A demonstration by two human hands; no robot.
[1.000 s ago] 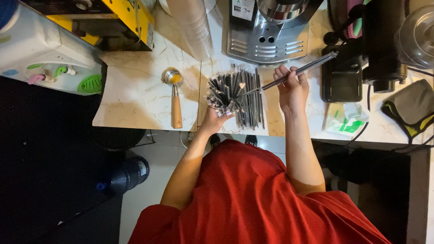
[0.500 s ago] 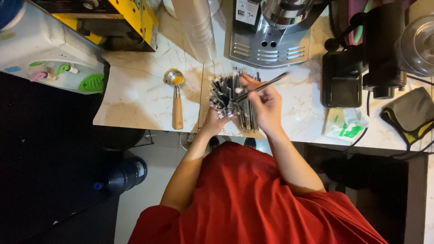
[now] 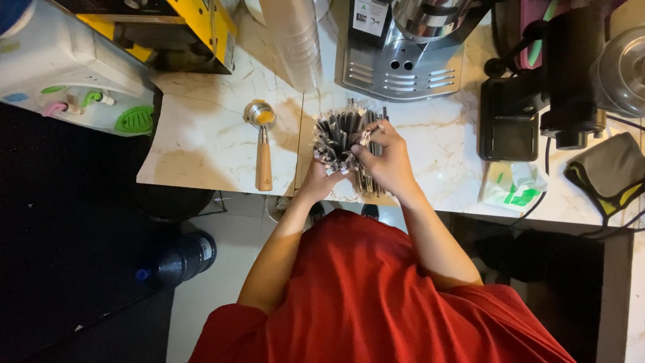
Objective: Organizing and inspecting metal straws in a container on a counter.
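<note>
Straws (image 3: 339,138), dark and wrapped, stand gathered in one bundle on the marble tabletop (image 3: 201,141), just in front of the steel coffee machine (image 3: 403,60). The left hand (image 3: 321,176) cups the bundle from below and the right hand (image 3: 384,158) is closed around its top, so the gathering seems nearly done; some ends are uneven and need to be made level.

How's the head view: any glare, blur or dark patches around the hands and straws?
Head view: marble counter evenly lit, mild glare on the steel machine; left hand and right hand slightly soft on the straws; floor at left nearly black; wide-angle bending at the edges.
</note>
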